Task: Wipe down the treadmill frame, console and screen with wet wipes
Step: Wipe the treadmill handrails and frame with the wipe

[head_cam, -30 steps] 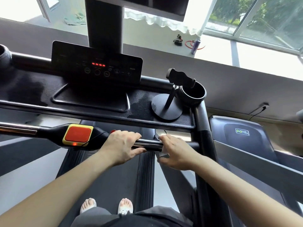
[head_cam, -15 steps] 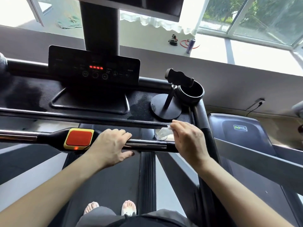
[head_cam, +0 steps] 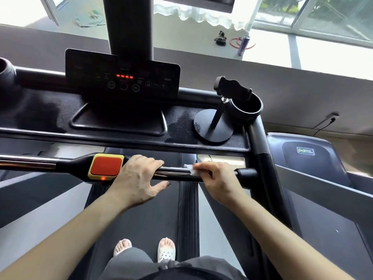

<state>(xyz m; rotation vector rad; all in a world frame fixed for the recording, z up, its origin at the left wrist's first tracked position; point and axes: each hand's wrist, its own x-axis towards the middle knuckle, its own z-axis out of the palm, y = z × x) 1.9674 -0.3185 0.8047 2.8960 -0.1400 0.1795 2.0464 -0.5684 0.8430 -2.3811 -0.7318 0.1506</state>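
Clearance along the handlebar is short: we see only a brief bare chrome stretch between the left hand and the right hand. Right of the right hand, the handlebar ends in a black collar that meets the frame upright. Beyond the handlebar, an open gap separates it from the front edge of the console tray. The red stop button sits on the handlebar's black housing, just beside the left hand.

The handlebar's long axis runs left to right across the view. The wet wipe lies bunched on top of the handlebar under the right fingertips. Its free corner points left toward the left hand and stays apart from it.

Both forearms reach forward to the handlebar, palms down. The left fingers curl over the top of the handlebar and grip it. The left thumb lies on the near side of the handlebar, pointing right. The right fingers curl over the handlebar and pinch the wet wipe against it. Beyond the handlebar, a phone stand rests on the console tray.
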